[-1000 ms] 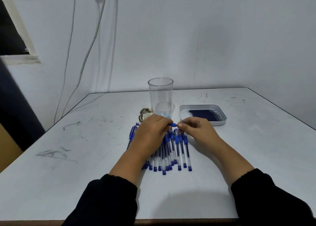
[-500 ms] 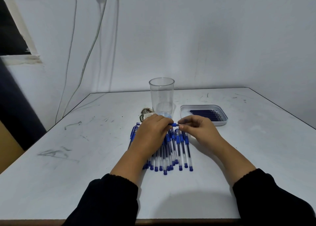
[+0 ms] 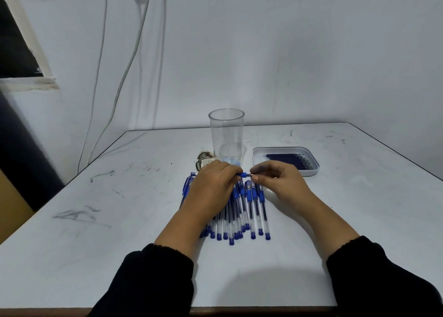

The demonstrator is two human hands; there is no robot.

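Observation:
My left hand [image 3: 211, 187] grips a blue pen [image 3: 244, 175] held sideways above a row of several blue pens [image 3: 249, 211] lying on the white table [image 3: 119, 233]. My right hand [image 3: 280, 182] pinches the pen's right tip between thumb and fingers. Most of the held pen is hidden inside my left fist; only a short blue section shows between the hands. A clear plastic cup [image 3: 226, 134] stands upright just behind my hands.
A white tray [image 3: 314, 170] holding several dark blue refills sits to the right of the cup. A small crumpled scrap [image 3: 203, 157] lies left of the cup. Cables hang down the wall at the back left.
My right hand's fingers have shifted slightly at the pen's tip, and a small gap shows between tip and barrel. The left hand has stayed in place.

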